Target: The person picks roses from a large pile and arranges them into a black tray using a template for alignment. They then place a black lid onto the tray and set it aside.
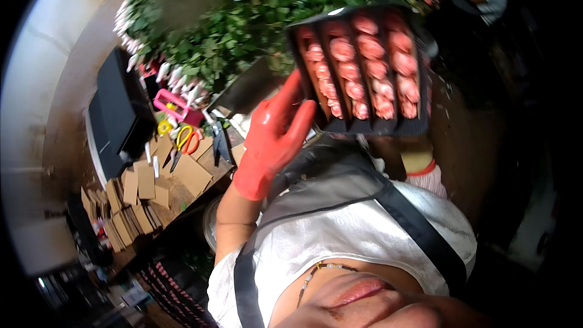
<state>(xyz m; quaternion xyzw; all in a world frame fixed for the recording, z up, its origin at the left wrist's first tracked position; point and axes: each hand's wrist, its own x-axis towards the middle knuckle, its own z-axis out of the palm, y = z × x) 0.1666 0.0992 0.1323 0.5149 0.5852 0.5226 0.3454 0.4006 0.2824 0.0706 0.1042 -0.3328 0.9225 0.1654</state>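
Observation:
In front of my chest is a bunch of pink roses (349, 73), the heads packed in rows between dark dividers. Dark corrugated cardboard (373, 126) wraps round them, and the blooms face me. My left hand (271, 136), in a red rubber glove, is at the left side of the wrap. Its thumb lies near the edge, and its other fingers reach partly out of sight along that side. Of my right arm, the wrist (418, 157) and a light sleeve cuff (428, 179) show below the bunch. The right hand's fingers are hidden behind the bunch.
A big heap of leafy stems (243, 24) fills the far side. On the bench at left lie cardboard pieces (146, 182), orange and yellow scissors (185, 140), dark shears (221, 143) and a pink holder (176, 106). Another person (489, 0) is at the far right.

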